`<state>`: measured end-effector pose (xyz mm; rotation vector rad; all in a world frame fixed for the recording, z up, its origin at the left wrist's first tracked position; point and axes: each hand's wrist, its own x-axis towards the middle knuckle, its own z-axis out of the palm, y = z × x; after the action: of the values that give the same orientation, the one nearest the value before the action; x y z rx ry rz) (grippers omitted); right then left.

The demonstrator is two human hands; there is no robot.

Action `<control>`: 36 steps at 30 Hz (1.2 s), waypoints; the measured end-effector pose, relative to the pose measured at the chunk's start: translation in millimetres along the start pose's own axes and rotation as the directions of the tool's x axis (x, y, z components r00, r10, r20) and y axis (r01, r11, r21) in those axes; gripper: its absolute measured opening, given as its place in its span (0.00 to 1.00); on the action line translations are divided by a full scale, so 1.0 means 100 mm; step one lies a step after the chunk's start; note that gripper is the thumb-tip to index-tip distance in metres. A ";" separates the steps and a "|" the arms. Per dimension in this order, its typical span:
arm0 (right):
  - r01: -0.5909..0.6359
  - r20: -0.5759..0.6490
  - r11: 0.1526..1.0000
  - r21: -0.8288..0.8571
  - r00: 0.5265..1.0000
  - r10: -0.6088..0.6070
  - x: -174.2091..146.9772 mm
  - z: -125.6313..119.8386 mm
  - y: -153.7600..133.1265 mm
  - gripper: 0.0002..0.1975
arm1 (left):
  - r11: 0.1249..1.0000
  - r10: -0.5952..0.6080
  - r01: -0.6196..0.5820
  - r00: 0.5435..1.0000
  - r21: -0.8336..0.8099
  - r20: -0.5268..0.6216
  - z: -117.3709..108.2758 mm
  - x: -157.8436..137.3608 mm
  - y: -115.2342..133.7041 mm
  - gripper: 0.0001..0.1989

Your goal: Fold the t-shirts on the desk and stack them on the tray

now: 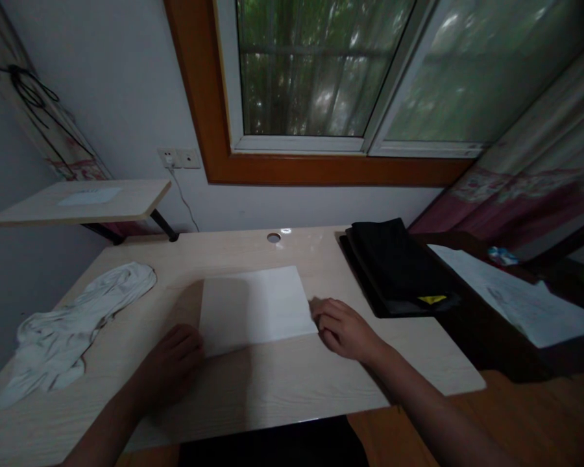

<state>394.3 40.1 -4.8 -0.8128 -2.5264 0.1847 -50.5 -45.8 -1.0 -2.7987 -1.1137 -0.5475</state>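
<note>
A white sheet of paper [255, 311] lies flat on the pale wooden desk [296, 383] in front of me. My left hand [175, 363], in deep shadow, has its fingers closed at the sheet's lower left corner. At the lower right edge, my right hand [343, 329] curls its fingers around the paper's border, with the thumb tucked low. A shadow covers the left half of the page.
A crumpled white cloth [85, 331] lies at the left. Behind it stands a raised shelf [126, 204]. Black folded items [394, 266] sit at the desk's right, beside a dark surface with a large paper [520, 298]. A cable hole [273, 238] is at the back.
</note>
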 end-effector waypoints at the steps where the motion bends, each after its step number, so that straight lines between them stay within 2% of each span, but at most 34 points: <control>1: -0.015 -0.025 1.000 0.025 1.000 0.015 0.01 -0.02 0.00 0.09 | 1.000 -0.009 0.009 1.000 -0.001 -0.015 0.00 0.01 -0.01 0.06; 6: -0.135 -0.174 0.986 0.097 0.973 0.151 0.32 -0.02 -0.09 0.14 | 0.993 -0.096 0.102 0.989 0.051 -0.110 0.08 0.30 -0.03 0.14; 10: -0.236 -0.137 0.971 0.027 0.962 0.238 0.75 0.19 -0.26 0.20 | 0.978 -0.165 0.174 0.983 0.117 -0.080 0.26 0.76 -0.04 0.21; 13: -0.227 -0.077 0.973 -0.048 0.972 0.223 1.03 0.47 -0.37 0.24 | 0.955 -0.243 0.243 0.970 0.171 -0.017 0.44 1.04 -0.08 0.25; 16: -0.240 -0.023 0.967 -0.083 0.971 0.239 1.21 0.72 -0.38 0.26 | 0.935 -0.309 0.300 0.951 0.191 0.019 0.58 1.19 -0.15 0.25; 19: -0.280 -0.011 0.955 -0.102 0.960 0.280 1.29 0.84 -0.30 0.28 | 0.920 -0.354 0.345 0.935 0.186 0.021 0.64 1.22 -0.25 0.26; 22: -0.314 -0.005 0.942 -0.120 0.949 0.316 1.29 0.83 -0.16 0.28 | 0.903 -0.405 0.395 0.914 0.169 0.022 0.64 1.17 -0.38 0.28; 27: -0.399 0.018 0.908 -0.125 0.915 0.404 1.12 0.73 0.12 0.30 | 0.868 -0.492 0.485 0.869 0.110 0.049 0.66 1.01 -0.57 0.29; 31: -0.439 0.033 0.893 -0.094 0.896 0.444 0.91 0.68 0.36 0.30 | 0.869 -0.495 0.494 0.869 0.038 0.025 0.68 0.88 -0.68 0.27; 36: -0.455 -0.095 0.889 0.054 0.884 0.458 0.75 0.64 0.57 0.26 | 0.870 -0.492 0.492 0.871 -0.038 0.006 0.69 0.78 -0.77 0.26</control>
<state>339.7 131.6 -45.7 -1.3617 -2.1895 0.3225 -30.1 75.3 -41.9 -2.5237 -1.8506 -0.6122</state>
